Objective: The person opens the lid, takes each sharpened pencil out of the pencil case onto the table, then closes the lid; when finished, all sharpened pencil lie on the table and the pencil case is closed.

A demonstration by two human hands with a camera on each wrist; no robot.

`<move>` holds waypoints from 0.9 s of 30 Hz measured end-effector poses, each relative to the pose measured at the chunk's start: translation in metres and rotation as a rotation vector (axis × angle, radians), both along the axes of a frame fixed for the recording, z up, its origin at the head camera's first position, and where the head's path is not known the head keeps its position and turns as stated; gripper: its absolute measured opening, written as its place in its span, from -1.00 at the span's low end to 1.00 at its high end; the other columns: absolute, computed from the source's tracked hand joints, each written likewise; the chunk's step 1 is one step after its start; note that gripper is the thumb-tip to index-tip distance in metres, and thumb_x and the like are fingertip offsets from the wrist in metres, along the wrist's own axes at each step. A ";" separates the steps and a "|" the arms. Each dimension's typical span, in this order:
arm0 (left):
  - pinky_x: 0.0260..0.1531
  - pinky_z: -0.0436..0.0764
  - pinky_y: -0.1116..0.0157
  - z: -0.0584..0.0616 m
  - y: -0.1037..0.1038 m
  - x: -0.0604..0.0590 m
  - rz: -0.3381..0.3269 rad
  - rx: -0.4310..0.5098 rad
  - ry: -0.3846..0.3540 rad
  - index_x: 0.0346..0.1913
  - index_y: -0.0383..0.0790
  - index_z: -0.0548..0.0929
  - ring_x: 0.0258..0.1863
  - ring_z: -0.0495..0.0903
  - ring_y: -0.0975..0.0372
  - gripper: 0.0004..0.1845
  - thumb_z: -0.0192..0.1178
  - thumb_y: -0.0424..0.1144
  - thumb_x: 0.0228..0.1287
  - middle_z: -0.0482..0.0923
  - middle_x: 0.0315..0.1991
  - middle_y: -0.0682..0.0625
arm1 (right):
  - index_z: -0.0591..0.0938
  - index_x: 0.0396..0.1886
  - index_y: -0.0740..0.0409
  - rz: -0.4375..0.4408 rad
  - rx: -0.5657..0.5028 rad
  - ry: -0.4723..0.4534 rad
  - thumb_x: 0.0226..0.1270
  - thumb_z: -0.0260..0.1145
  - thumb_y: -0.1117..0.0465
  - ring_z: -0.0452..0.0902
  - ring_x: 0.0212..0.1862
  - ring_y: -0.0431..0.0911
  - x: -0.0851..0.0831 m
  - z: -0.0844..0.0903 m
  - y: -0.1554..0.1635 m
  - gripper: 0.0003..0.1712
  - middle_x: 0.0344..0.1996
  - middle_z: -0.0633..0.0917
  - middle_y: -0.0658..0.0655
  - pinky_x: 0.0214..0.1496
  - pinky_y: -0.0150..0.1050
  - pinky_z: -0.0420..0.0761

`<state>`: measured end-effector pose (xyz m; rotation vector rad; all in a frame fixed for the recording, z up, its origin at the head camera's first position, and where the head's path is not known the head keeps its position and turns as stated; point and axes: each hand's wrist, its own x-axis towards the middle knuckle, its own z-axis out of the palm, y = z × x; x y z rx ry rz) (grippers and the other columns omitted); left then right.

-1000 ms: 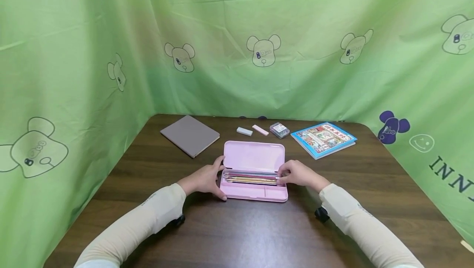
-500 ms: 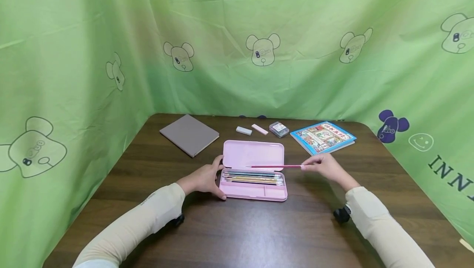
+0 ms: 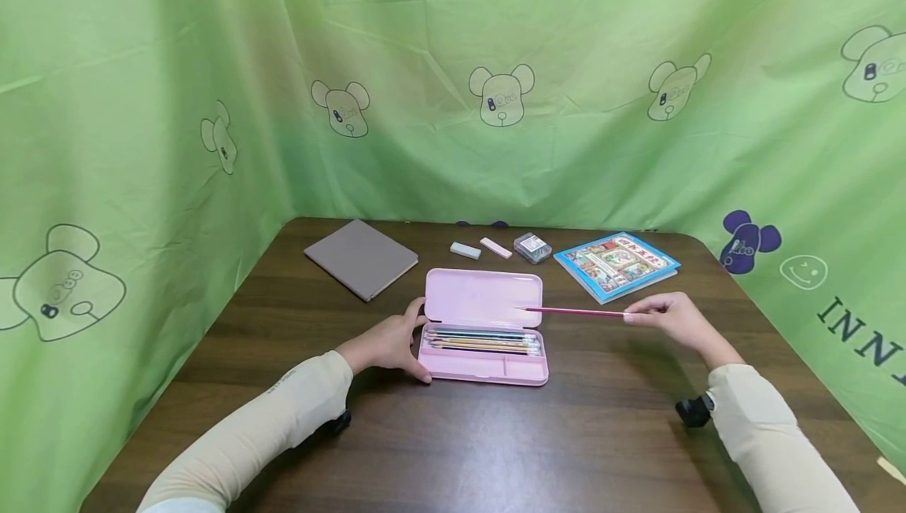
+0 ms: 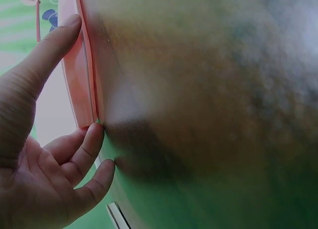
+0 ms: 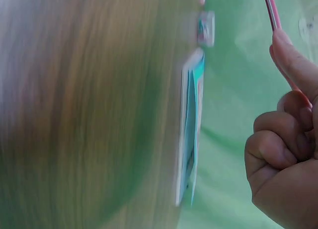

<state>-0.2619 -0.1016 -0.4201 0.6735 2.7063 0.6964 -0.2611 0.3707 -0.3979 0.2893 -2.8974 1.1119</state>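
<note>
A pink pencil case (image 3: 484, 297) lies on the table with its lid raised. Several pencils (image 3: 484, 340) fill its back compartment, while the front section (image 3: 463, 366) and a small one at its right hold nothing visible. My left hand (image 3: 385, 342) grips the case's left end, thumb at the front corner, fingers behind. Up to the right, my right hand (image 3: 672, 320) pinches a red pencil (image 3: 580, 311) by its end between thumb and forefinger. Its tip points left and overlaps the lid in the head view. The other right fingers (image 5: 271, 147) are curled in.
Behind the case lie a grey notebook (image 3: 362, 259), a white eraser-like block (image 3: 465, 251), a pink strip (image 3: 496, 248) and a small clear box (image 3: 532, 247). A blue-bordered picture book (image 3: 618, 265) is at the back right. Green cloth (image 3: 425, 167) hangs around the table.
My right hand has drawn the red pencil out of the case's pencil row and carried it up and to the right. The left hand stays at the case.
</note>
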 end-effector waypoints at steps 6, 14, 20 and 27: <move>-0.09 0.51 0.19 0.000 -0.001 0.001 0.000 0.006 -0.006 0.40 -0.17 -0.13 -0.15 0.54 0.21 0.36 0.55 0.13 -0.42 0.36 0.29 0.00 | 0.71 -0.29 0.28 0.004 0.023 -0.012 0.11 0.39 0.10 0.33 -0.48 -0.35 -0.001 -0.005 0.026 -0.68 -0.55 0.66 -0.06 -0.43 -0.36 0.39; -0.07 0.51 0.20 -0.002 -0.002 -0.001 -0.015 0.012 0.009 0.40 -0.16 -0.13 -0.15 0.57 0.19 0.35 0.55 0.14 -0.43 0.34 0.31 -0.01 | 0.69 -0.30 0.34 0.007 0.033 -0.080 0.11 0.38 0.12 0.37 -0.45 -0.41 0.001 -0.014 0.045 -0.67 -0.56 0.67 -0.12 -0.40 -0.41 0.39; -0.05 0.50 0.19 -0.003 -0.002 -0.001 -0.004 -0.006 0.004 0.40 -0.17 -0.12 -0.14 0.56 0.21 0.35 0.54 0.15 -0.43 0.34 0.31 -0.01 | 0.68 -0.26 0.38 0.033 0.001 -0.170 0.12 0.38 0.14 0.47 -0.36 -0.44 -0.004 -0.022 0.045 -0.65 -0.45 0.72 -0.10 -0.29 -0.43 0.48; -0.08 0.50 0.20 -0.001 -0.001 -0.002 -0.002 -0.003 -0.001 0.40 -0.15 -0.12 -0.16 0.54 0.21 0.35 0.55 0.15 -0.43 0.35 0.30 0.00 | 0.70 -0.32 0.31 0.063 0.089 -0.191 0.05 0.42 0.14 0.41 -0.40 -0.41 -0.014 -0.029 0.043 -0.69 -0.42 0.73 0.02 -0.33 -0.43 0.43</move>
